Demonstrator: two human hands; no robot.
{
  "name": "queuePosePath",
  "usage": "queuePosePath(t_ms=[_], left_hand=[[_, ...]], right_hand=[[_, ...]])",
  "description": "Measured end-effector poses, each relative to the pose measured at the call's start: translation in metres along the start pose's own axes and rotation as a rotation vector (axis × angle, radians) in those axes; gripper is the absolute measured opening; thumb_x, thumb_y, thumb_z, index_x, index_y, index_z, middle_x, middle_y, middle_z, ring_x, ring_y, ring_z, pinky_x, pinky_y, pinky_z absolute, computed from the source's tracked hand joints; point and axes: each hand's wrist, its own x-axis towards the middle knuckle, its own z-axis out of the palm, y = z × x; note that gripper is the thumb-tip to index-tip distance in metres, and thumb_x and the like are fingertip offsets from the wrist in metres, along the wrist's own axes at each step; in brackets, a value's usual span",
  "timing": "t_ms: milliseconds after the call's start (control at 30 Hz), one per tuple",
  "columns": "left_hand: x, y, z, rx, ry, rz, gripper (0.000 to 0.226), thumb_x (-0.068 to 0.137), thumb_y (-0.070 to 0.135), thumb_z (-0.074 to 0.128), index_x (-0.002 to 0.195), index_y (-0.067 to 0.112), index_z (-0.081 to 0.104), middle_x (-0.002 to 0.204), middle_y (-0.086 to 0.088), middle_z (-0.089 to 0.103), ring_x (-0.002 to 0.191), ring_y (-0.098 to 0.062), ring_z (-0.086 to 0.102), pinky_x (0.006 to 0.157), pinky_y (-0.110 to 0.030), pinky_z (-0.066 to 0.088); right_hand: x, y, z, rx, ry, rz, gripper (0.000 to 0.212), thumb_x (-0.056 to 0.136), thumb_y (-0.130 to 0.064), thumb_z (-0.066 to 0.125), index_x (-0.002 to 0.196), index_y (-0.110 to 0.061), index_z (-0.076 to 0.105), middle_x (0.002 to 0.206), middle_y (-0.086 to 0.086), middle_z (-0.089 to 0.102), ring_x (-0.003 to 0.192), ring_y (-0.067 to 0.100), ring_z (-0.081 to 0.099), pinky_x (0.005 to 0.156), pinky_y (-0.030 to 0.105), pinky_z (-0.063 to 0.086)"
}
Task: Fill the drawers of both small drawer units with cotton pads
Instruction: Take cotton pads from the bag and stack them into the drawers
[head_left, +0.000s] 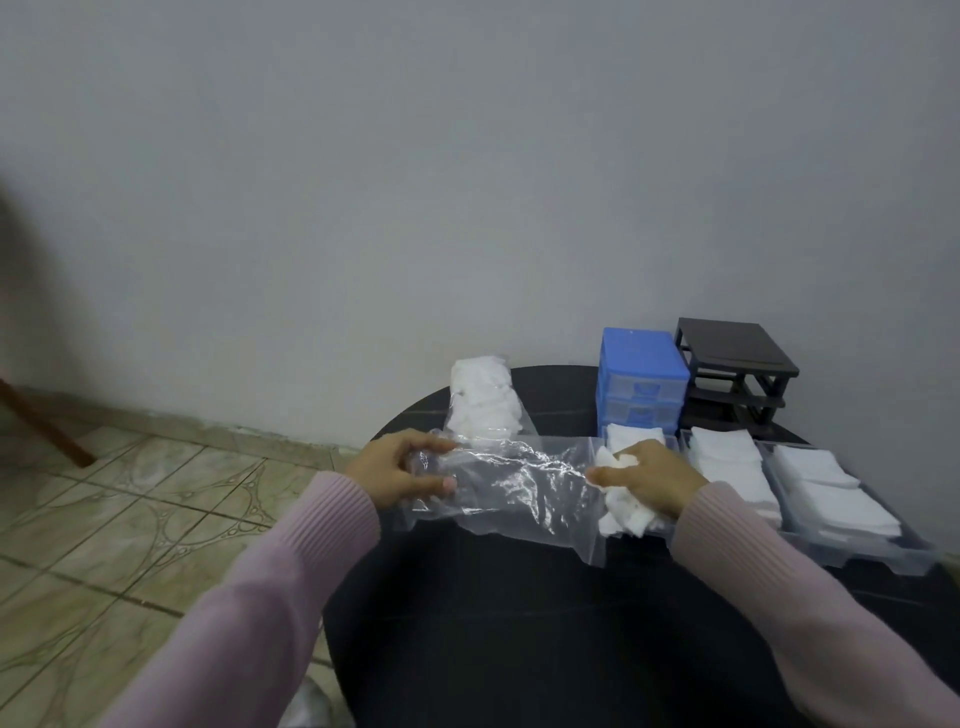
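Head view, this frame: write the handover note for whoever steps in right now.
Left hand holds the emptied clear bag by one end. Right hand grips a bunch of cotton pads over the nearest pulled-out drawer.
Two more clear drawers lie to the right, filled with pads. Blue unit has two drawers in; black unit stands empty. A full bag waits behind.
Left: finish this drawer, slide the drawers back.

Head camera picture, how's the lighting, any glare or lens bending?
Head view: dim, flat, bluish light; glare streaks on the empty plastic bag held by the left hand; wide-angle bending curves the floor tiles and the round black table; the pads in the right hand look soft.
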Motion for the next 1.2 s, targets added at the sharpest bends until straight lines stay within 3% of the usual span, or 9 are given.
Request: queuePosePath(t_ms=[133, 300, 400, 467, 667, 833, 900, 1000, 1200], left_hand=[[-0.005, -0.012, -0.001, 0.214, -0.049, -0.024, 0.056, 0.074, 0.026, 0.076, 0.125, 0.029, 0.055, 0.120, 0.011, 0.047, 0.102, -0.015, 0.053, 0.100, -0.038, 0.045], [-0.008, -0.024, 0.000, 0.344, -0.016, 0.025, 0.063, 0.071, 0.029, 0.080, 0.128, 0.030, 0.054, 0.103, 0.012, 0.043, 0.097, -0.012, 0.047, 0.092, -0.027, 0.042], [-0.008, -0.028, 0.002, 0.424, -0.021, 0.026, 0.067, 0.073, 0.033, 0.078, 0.132, 0.034, 0.048, 0.117, 0.005, 0.036, 0.105, -0.014, 0.043, 0.097, -0.028, 0.039], [-0.007, -0.031, 0.003, 0.463, -0.005, 0.023, 0.064, 0.074, 0.034, 0.077, 0.131, 0.036, 0.049, 0.128, 0.001, 0.031, 0.118, -0.018, 0.041, 0.102, -0.030, 0.035], [-0.007, -0.027, 0.006, 0.487, 0.039, 0.051, 0.050, 0.075, 0.027, 0.077, 0.120, 0.034, 0.058, 0.150, -0.003, 0.016, 0.138, -0.023, 0.022, 0.112, -0.037, 0.026], [-0.008, -0.014, 0.012, 0.713, 0.106, 0.079, 0.050, 0.077, 0.045, 0.069, 0.125, 0.041, 0.054, 0.153, 0.003, 0.013, 0.140, -0.022, 0.005, 0.115, -0.047, 0.017], [-0.009, -0.008, 0.016, 0.804, 0.118, 0.122, 0.045, 0.079, 0.051, 0.064, 0.123, 0.044, 0.054, 0.147, 0.008, 0.023, 0.136, -0.018, 0.012, 0.114, -0.044, 0.015], [-0.008, -0.002, 0.024, 0.837, 0.037, 0.153, 0.037, 0.087, 0.048, 0.055, 0.123, 0.042, 0.053, 0.136, 0.012, 0.042, 0.127, -0.013, 0.030, 0.109, -0.042, 0.018], [0.004, -0.002, 0.041, 0.694, -0.057, 0.100, 0.045, 0.088, 0.019, 0.061, 0.131, 0.024, 0.050, 0.135, 0.000, 0.050, 0.120, -0.020, 0.050, 0.106, -0.039, 0.038]], right_hand=[[-0.002, 0.001, 0.015, -0.201, 0.058, -0.014, 0.033, 0.086, -0.028, 0.064, 0.063, -0.013, 0.046, 0.065, 0.001, 0.052, 0.058, 0.012, 0.050, 0.050, 0.021, 0.036], [-0.001, 0.001, 0.032, -0.349, 0.137, -0.028, 0.027, 0.087, -0.031, 0.061, 0.069, -0.014, 0.049, 0.070, 0.001, 0.052, 0.072, 0.018, 0.053, 0.055, 0.024, 0.036], [-0.004, -0.001, 0.035, -0.364, 0.192, -0.066, 0.021, 0.088, -0.030, 0.060, 0.091, -0.010, 0.054, 0.081, 0.002, 0.053, 0.079, 0.018, 0.052, 0.066, 0.025, 0.038], [-0.007, -0.001, 0.037, -0.258, 0.198, -0.102, 0.033, 0.084, -0.031, 0.066, 0.103, -0.016, 0.044, 0.088, 0.002, 0.049, 0.082, 0.019, 0.051, 0.070, 0.028, 0.040], [-0.013, -0.011, 0.035, -0.109, 0.260, -0.192, 0.034, 0.080, -0.041, 0.068, 0.092, -0.013, 0.054, 0.083, 0.002, 0.057, 0.070, 0.015, 0.053, 0.055, 0.025, 0.040], [-0.017, -0.015, 0.035, -0.234, 0.065, -0.193, 0.024, 0.082, -0.031, 0.067, 0.094, -0.010, 0.065, 0.088, 0.005, 0.063, 0.078, 0.019, 0.059, 0.068, 0.030, 0.049], [-0.017, -0.013, 0.039, -0.336, 0.009, -0.159, 0.022, 0.083, -0.030, 0.066, 0.097, -0.014, 0.063, 0.092, 0.003, 0.059, 0.084, 0.019, 0.057, 0.072, 0.028, 0.045], [-0.014, -0.008, 0.044, -0.410, -0.029, -0.129, 0.016, 0.082, -0.031, 0.065, 0.076, -0.020, 0.056, 0.089, 0.003, 0.059, 0.082, 0.019, 0.055, 0.068, 0.025, 0.042], [-0.012, -0.005, 0.048, -0.420, -0.083, -0.072, 0.027, 0.080, -0.031, 0.067, 0.096, -0.009, 0.064, 0.096, 0.006, 0.063, 0.085, 0.018, 0.058, 0.072, 0.026, 0.045]])
